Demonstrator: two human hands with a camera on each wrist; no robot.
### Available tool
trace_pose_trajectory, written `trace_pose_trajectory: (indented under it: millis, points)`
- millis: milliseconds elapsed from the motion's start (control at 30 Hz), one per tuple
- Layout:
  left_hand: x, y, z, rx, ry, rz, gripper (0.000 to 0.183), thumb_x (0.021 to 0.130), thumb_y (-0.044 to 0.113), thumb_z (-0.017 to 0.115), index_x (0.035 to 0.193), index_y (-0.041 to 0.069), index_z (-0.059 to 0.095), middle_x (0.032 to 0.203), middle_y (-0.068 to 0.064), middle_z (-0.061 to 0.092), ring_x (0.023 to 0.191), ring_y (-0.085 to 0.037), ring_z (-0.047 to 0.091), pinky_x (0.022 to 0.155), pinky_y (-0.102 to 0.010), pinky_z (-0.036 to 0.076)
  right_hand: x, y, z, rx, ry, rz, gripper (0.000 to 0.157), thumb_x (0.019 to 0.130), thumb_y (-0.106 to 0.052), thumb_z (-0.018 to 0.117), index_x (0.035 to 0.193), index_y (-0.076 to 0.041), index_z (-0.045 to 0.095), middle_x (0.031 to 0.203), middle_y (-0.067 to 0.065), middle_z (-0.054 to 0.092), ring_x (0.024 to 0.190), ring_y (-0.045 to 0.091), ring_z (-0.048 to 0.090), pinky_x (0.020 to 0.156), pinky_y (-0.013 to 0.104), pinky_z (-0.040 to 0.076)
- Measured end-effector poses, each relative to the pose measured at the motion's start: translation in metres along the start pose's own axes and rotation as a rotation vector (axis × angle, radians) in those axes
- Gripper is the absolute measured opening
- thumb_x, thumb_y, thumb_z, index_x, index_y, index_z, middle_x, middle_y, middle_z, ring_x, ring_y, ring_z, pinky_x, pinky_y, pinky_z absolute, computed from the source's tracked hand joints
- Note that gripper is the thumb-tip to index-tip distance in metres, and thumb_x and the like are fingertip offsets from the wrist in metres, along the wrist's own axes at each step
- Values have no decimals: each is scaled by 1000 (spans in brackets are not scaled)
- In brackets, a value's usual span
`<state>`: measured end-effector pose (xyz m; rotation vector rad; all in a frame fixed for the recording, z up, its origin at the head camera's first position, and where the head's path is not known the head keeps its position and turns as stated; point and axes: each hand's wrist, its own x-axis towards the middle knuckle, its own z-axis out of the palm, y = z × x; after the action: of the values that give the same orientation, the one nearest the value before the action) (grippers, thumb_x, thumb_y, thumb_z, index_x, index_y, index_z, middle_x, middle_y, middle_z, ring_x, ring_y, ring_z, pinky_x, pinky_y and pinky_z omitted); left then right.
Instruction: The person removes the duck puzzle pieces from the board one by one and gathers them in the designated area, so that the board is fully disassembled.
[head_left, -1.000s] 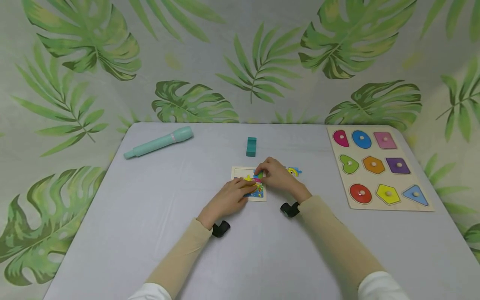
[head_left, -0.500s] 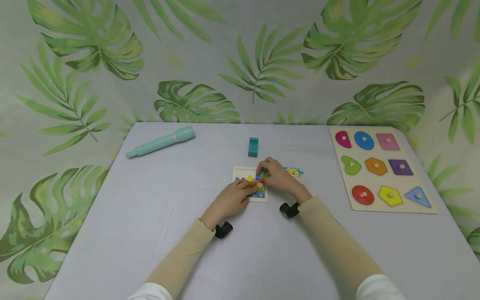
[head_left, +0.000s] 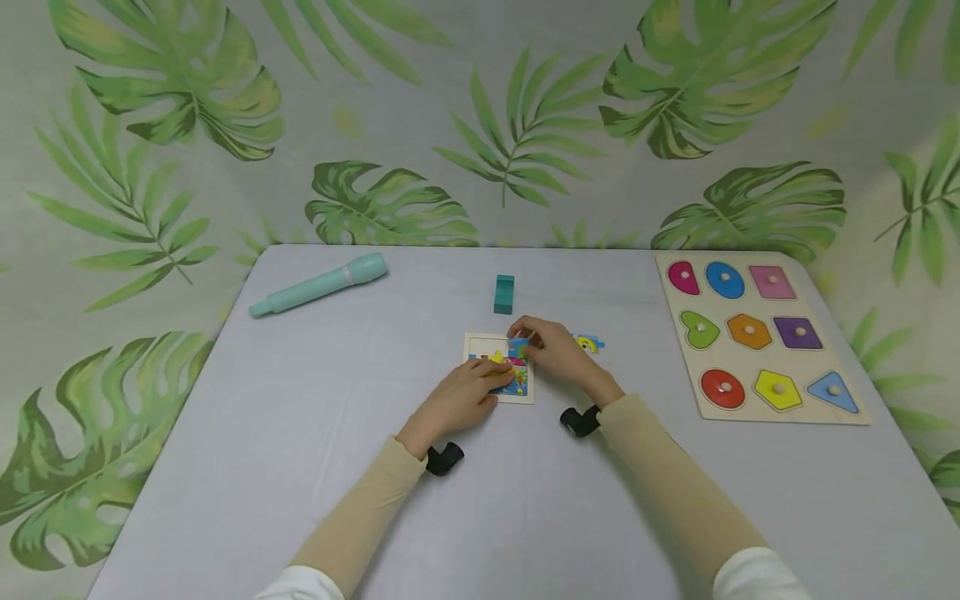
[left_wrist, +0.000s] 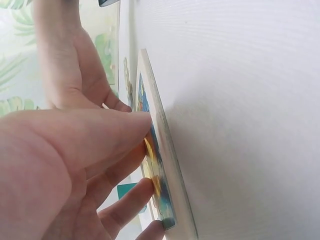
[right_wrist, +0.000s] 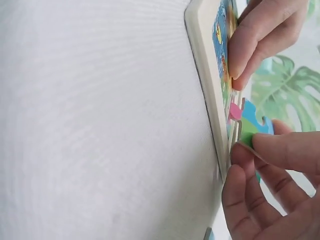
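Note:
A small wooden jigsaw board (head_left: 529, 398) with a pale rim lies mid-table, partly filled with colourful pieces. My left hand (head_left: 457, 396) rests on it, its extended fingertips touching the pieces; in the left wrist view the thumb (left_wrist: 132, 122) lies at the board's near edge. Over the board's right side, my right hand (head_left: 555, 350) pinches a blue and green jigsaw piece (right_wrist: 251, 112) between thumb and fingers. That piece is tilted up from the board in the right wrist view, near a pink patch. Part of the picture is hidden under my left hand.
Right of my right hand lies a loose jigsaw piece (head_left: 590, 342). A teal block (head_left: 504, 294) sits behind the board. Mint-green, a torch-like cylinder (head_left: 318, 286) lies back left. A knobbed shape board (head_left: 723, 360) lies at the right.
My right hand's fingers have shifted slightly, and more of the blue and green jigsaw piece shows. My left hand has stayed in place on the board.

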<state>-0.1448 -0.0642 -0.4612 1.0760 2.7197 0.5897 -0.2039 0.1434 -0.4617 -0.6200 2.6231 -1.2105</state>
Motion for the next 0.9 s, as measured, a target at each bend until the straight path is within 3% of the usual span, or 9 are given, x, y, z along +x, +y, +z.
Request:
trace_pose_trajectory:
  millis: [200,400,600,733,900]
  points:
    - [0,2,-1,-9,-8,-18,41,95,9,57,135,5,54,140,-7,49,132,-31,37,109,-43,29,-7,11,-17,191,49,91,25,87,4,57,110,-4,64,102,15,59,79,24,55,66,32,49]
    - [0,1,0,-11,-7,-21,41,95,8,56,136,6,54,140,-7,49,132,-31,38,108,-42,30,-26,34,-54,259,72,169,25,88,4,55,112,3,63,105,21,57,77,22,55,64,31,49]
    - [0,1,-1,-1,3,-12,41,94,7,56,135,5,55,140,-8,50,131,-31,38,108,-42,30,-49,59,-88,213,102,266,27,91,2,54,117,8,59,108,24,57,80,20,53,66,26,50]
    - [-1,2,-1,8,2,-9,41,94,7,57,134,5,55,139,-8,50,130,-31,40,108,-42,30,-58,72,-94,156,101,317,27,93,1,52,118,8,59,110,23,58,85,22,51,69,23,48]
    - [-1,1,-1,1,4,-5,41,94,7,57,135,5,55,140,-8,49,131,-30,39,109,-41,29,-60,74,-95,104,95,315,26,91,3,52,115,9,60,106,24,59,84,25,50,67,23,47]
